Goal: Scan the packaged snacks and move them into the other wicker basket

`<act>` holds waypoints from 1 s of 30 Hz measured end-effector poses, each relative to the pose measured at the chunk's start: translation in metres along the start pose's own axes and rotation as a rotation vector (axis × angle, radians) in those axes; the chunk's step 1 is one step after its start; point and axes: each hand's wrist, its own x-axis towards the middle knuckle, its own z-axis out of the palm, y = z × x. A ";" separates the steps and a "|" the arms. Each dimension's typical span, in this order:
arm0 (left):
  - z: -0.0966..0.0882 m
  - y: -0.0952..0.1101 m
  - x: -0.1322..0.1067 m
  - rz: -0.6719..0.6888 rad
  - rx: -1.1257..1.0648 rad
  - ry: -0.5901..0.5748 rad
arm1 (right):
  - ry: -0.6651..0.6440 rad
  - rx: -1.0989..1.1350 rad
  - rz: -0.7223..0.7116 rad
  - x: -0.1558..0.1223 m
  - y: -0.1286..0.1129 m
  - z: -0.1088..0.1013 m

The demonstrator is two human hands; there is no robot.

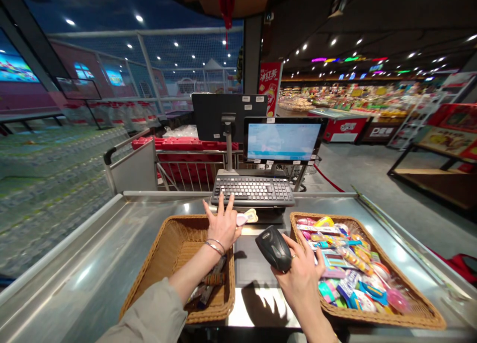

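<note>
Right now the left hand [222,226] pinches a small pink-and-yellow packet [246,217] between thumb and forefinger, the other fingers spread upward, just near the front edge of the keyboard [252,190]. The right hand [301,271] is clamped around a black barcode scanner [274,247], whose long axis slants from the palm up and to the left. The packet lies just far and left of the scanner's head, close but not touching, its long axis running left to right. Under the left forearm sits a nearly empty wicker basket [167,253] on the steel desk [93,263]; a second basket [413,303], full of bright sweets [346,268], lies just right of the right hand. A lit screen [283,140] stands beyond the keyboard.
</note>
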 end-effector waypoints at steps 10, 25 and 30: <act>-0.001 0.005 0.005 0.016 -0.009 0.008 | 0.057 -0.025 0.008 -0.002 0.006 0.003; 0.003 0.036 0.024 0.116 -0.086 -0.012 | 0.143 -0.100 0.084 -0.008 0.032 -0.012; 0.005 0.049 0.031 0.165 -0.114 -0.016 | 0.135 -0.120 0.142 -0.014 0.041 -0.019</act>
